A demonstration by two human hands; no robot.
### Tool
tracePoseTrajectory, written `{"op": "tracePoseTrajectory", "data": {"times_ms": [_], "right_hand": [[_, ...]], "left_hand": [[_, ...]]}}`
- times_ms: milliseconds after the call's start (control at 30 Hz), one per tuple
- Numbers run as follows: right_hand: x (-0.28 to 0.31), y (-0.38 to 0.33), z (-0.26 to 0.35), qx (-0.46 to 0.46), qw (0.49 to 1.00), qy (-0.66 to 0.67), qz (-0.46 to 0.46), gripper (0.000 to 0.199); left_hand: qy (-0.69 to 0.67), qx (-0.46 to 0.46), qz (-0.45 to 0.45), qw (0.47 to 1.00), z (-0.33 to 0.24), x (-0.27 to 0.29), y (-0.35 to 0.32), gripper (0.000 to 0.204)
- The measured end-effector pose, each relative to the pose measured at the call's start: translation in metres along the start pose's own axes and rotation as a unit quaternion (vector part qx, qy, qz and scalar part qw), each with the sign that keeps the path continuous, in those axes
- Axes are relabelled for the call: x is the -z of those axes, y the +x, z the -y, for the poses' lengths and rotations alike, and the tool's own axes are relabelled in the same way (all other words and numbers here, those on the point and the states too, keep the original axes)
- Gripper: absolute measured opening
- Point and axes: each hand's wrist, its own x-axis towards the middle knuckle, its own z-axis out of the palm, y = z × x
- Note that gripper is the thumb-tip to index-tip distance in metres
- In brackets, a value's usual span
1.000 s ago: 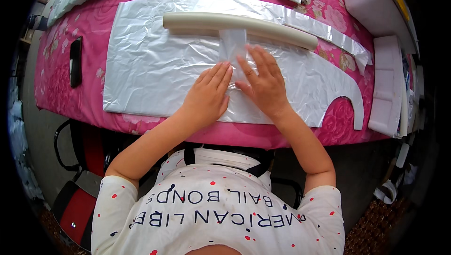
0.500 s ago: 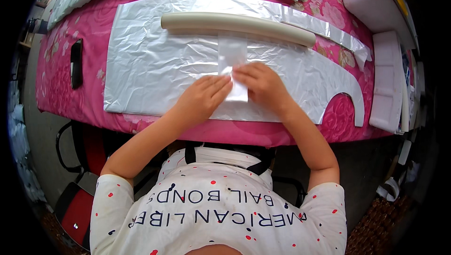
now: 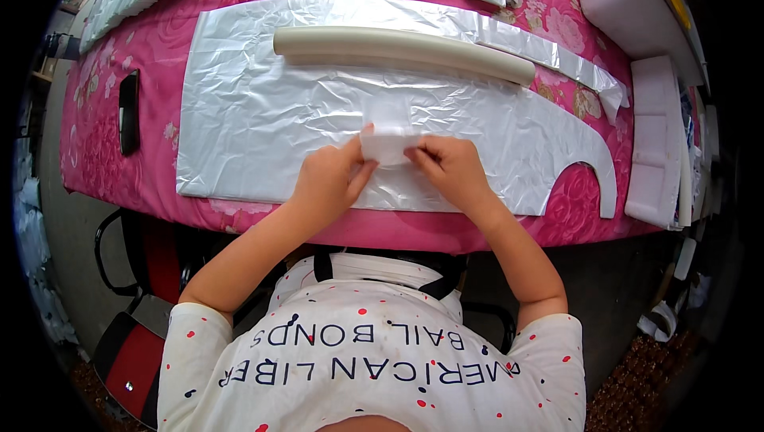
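Folded film piece [image 3: 386,148]: nearer the body than a second ago, now clear of the tube [image 3: 404,46].
Sheet [image 3: 255,113]: beneath the tube; a tug could wrinkle it, rolling the tube.
Left hand [image 3: 328,175]: near side of the tube, pinching the piece's left edge.
Right hand [image 3: 452,169]: pinching its right edge.
Folds: too translucent to count; slack pinches might let them spring open.
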Motion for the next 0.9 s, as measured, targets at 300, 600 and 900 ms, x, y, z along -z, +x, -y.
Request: {"op": "tracePoseTrajectory", "data": {"times_ms": [300,600,900], "right_hand": [[0.009,0.042,0.009,-0.194,0.978,0.013,0.079,0.029],[0.005,0.045,0.0,-0.193,0.977,0.043,0.073,0.033],[0.002,0.023,0.017,-0.1,0.978,-0.18,-0.027,0.022]], "left_hand": [[-0.157,0.167,-0.007,0.973,-0.003,0.01,0.029,0.076],[0.148,-0.124,-0.077,0.978,-0.017,-0.028,0.03,0.088],[0.152,-0.101,-0.067,0.981,-0.001,-0.049,0.031,0.11]]}}
